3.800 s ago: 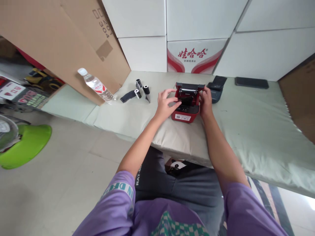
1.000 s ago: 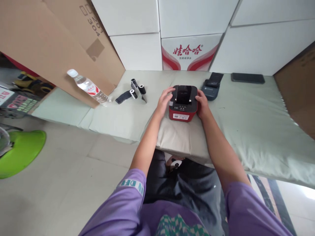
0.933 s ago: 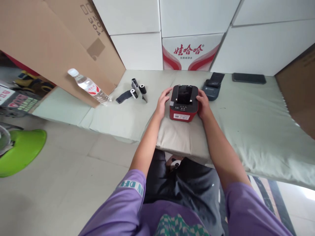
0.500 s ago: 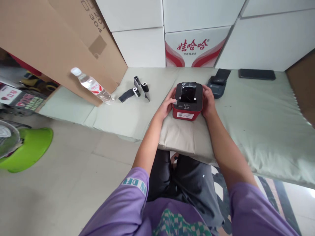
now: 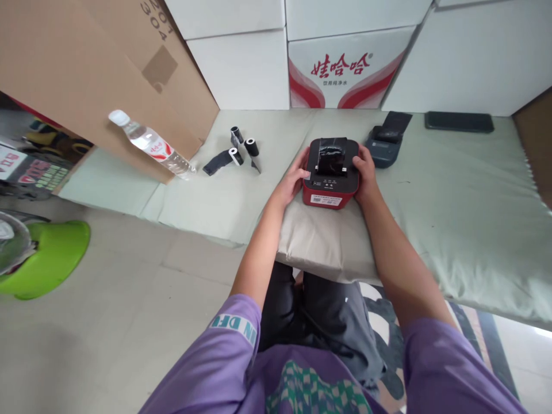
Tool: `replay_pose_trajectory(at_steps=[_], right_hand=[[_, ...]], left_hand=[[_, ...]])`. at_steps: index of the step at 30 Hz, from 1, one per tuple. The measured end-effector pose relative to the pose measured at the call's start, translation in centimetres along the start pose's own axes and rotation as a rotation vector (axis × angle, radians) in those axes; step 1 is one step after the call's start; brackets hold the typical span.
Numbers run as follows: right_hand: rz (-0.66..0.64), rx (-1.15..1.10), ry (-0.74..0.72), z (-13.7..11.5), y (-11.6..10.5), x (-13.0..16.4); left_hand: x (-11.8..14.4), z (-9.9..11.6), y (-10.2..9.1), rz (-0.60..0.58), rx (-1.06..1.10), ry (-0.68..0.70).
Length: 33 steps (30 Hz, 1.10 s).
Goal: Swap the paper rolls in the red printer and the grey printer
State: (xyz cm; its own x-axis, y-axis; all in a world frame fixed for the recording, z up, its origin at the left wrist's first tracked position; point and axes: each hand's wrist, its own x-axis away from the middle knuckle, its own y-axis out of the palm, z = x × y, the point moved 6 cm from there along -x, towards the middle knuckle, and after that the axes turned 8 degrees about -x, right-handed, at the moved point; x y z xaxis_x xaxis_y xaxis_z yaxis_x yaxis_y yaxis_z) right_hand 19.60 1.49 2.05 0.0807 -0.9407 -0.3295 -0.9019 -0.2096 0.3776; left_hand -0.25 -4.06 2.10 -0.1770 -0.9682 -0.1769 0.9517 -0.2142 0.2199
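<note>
A small red label printer with a black lid [image 5: 330,172] sits at the near edge of the pale green padded mat [image 5: 452,213], on a beige cushion [image 5: 319,241] that overhangs that edge. Its lid is down, and a glossy dark window in the lid's middle hides whatever is inside. The left hand [image 5: 292,181] presses flat against the printer's left side with fingers curled round the upper corner; the right hand [image 5: 365,176] clasps the right side the same way, so both hold the casing between them.

Toward the mat's far left corner lie three small black rolls with white cores [image 5: 238,150], one partly unwound. A clear plastic water bottle with a red label [image 5: 150,144], liquid inside and white cap on, leans at the left edge against a brown cardboard sheet [image 5: 86,69]. Behind the printer, near the far edge, rests a dark grey handheld device [image 5: 386,144], and farther right a flat black phone [image 5: 459,122].
</note>
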Motion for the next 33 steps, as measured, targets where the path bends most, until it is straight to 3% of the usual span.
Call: replay_pose_trajectory(at_steps=[5,33], right_hand=[[0.006,0.009,0.012,-0.2,0.1,0.2],[0.017,-0.132,0.049,0.7,-0.2,0.1]], left_hand=[[-0.2,-0.5,-0.5,0.001,-0.112,0.032],[-0.1,-1.2,0.1,0.075,-0.107,0.026]])
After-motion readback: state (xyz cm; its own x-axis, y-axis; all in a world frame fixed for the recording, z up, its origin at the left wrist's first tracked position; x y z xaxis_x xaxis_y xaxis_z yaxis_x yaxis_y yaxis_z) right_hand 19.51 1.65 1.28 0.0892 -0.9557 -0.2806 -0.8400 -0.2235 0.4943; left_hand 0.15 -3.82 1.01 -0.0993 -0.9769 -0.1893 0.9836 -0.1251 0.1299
